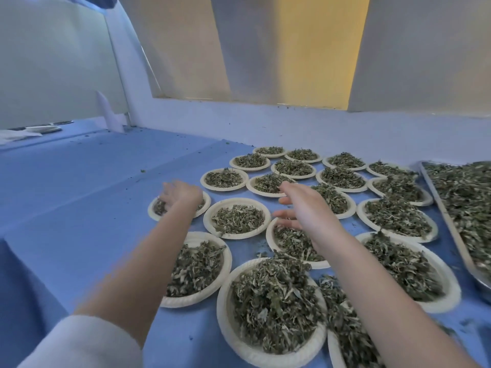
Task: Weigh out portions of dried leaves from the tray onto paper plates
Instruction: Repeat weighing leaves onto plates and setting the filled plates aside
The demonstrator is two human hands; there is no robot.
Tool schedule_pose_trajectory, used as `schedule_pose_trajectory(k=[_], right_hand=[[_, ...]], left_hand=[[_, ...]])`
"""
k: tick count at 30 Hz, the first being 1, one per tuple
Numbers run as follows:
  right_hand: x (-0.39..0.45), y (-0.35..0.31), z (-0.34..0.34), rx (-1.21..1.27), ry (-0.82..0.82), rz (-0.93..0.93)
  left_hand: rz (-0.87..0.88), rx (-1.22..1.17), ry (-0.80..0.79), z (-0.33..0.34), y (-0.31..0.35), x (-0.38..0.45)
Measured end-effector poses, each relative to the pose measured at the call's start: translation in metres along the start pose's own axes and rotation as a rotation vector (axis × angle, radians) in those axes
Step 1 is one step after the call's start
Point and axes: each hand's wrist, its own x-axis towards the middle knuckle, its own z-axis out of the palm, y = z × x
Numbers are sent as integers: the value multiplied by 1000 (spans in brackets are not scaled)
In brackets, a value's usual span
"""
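Several white paper plates heaped with dried green leaves cover the blue table; one full plate [236,203] lies between my hands. My left hand [179,193] reaches into the leftmost plate [152,211], fingers bent down into its leaves; whether they hold any is hidden. My right hand [300,205] hovers with fingers spread and relaxed above a plate [271,241] in the middle row, holding nothing I can see. A metal tray [449,224] full of loose dried leaves [470,205] sits at the right edge.
Bare blue table [87,187] stretches to the left of the plates. A wall with a window ledge [292,118] runs behind them. At the far left back lie white paper and a flat dish [43,128]. Leaf crumbs dot the cloth.
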Motion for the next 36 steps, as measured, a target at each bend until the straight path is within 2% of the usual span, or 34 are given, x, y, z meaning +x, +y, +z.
schedule_pose_trajectory(k=[2,5,8,13,19,23,27,30,32,36], right_hand=[[-15,-6,-6,38,53,-43],[-41,-14,-26,74,187,-173],[-69,-20,-62,104,311,-215],[-123,-27,-152,103,553,-242],[-207,-27,-280,-85,786,-207],[-261,-26,-345,-365,927,-170],[-307,-21,-392,-866,990,-24],[-325,-10,-419,-1155,877,250],[-329,-3,-432,-1244,784,401],[-329,3,-449,-1266,757,403]], left_hand=[[122,-167,-175,-1,30,-45],[138,-481,-564,-1,67,-128],[235,-560,-821,7,99,-210],[373,-572,-966,33,147,-331],[533,-515,-1180,72,185,-475],[664,-485,-1196,98,198,-550],[1044,-229,-1054,124,195,-599],[1217,-9,-907,135,187,-606],[1278,125,-858,141,187,-602],[1288,176,-841,141,190,-594]])
